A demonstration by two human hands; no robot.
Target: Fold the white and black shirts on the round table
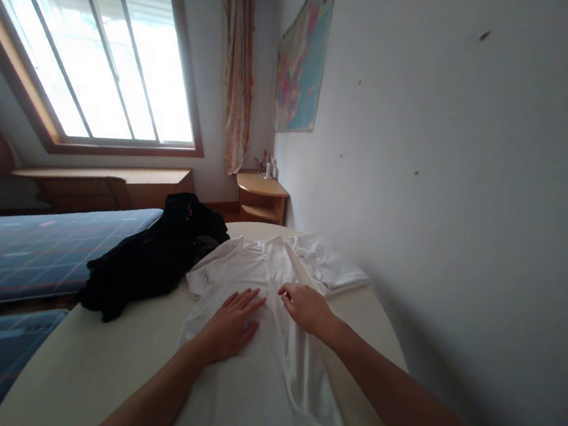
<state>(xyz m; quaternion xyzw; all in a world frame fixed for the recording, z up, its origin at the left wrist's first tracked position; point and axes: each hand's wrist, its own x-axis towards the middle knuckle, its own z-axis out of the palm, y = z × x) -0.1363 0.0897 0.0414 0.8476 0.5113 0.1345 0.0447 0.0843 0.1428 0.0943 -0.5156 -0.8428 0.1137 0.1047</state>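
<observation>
A white shirt (pixel 231 395) lies spread lengthwise on the round table (pixel 114 357), with a long folded strip running down its right side. My left hand (pixel 233 325) rests flat on the middle of the cloth, its fingers stretched out and a little apart. Just to the right, my right hand (pixel 308 307) has its fingers curled in a pinch at the folded strip of the shirt. The fingertips are small in view and the cloth between them is hardly visible. Beyond the right hand lies another folded white garment (pixel 327 261).
A heap of black clothing (pixel 154 254) lies at the table's left edge. Blue plaid mattresses (pixel 43 253) stand to the left. A white wall (pixel 440 208) runs close along the right. A corner shelf (pixel 262 185) and a window (pixel 98 54) are behind.
</observation>
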